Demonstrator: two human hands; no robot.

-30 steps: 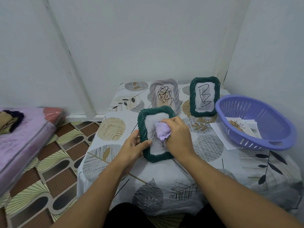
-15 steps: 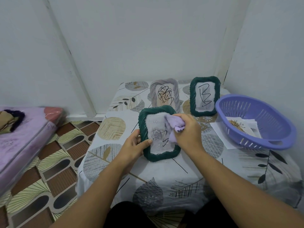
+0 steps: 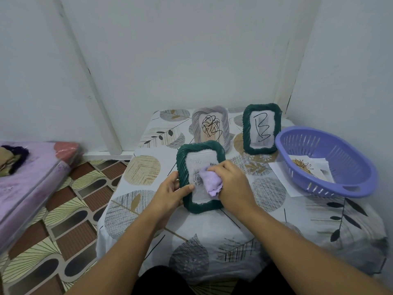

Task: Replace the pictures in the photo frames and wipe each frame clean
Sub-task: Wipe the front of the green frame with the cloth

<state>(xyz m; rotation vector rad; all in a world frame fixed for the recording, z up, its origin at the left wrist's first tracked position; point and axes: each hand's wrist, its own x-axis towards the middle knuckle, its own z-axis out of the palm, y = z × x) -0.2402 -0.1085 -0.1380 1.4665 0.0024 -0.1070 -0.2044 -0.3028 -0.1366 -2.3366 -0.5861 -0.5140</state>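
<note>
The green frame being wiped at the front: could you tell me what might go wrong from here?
The left hand steadies the near green frame by one edge only, so pressure from the right hand and its purple cloth could tip it backwards. It might then knock the grey frame close behind.

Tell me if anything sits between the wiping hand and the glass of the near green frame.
Only the lilac cloth, as intended: the right hand presses it onto the glass of the near green frame. The left hand grips the frame's left edge, thumb resting on the glass's lower left corner.
</note>
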